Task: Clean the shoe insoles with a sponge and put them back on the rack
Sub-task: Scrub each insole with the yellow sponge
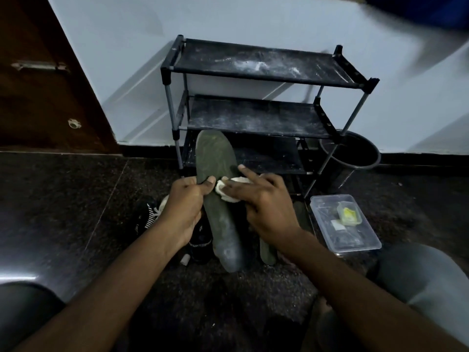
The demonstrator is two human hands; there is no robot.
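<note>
While the left hand (184, 201) is gripping the insole (215, 153) by its edge, the right hand (269, 207), fingers mostly straight, is pressing a sponge (223, 189) onto it beside the left thumb; the rack (253, 118) is standing beyond both hands.

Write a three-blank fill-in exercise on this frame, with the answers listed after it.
1. The left hand grips a green insole, and the right hand presses a ____ sponge on it.
2. The black rack behind the hands has ____ shelves.
3. The clear plastic box lies on the floor to the ____ of the insole.

Missing words: white; three; right
</note>
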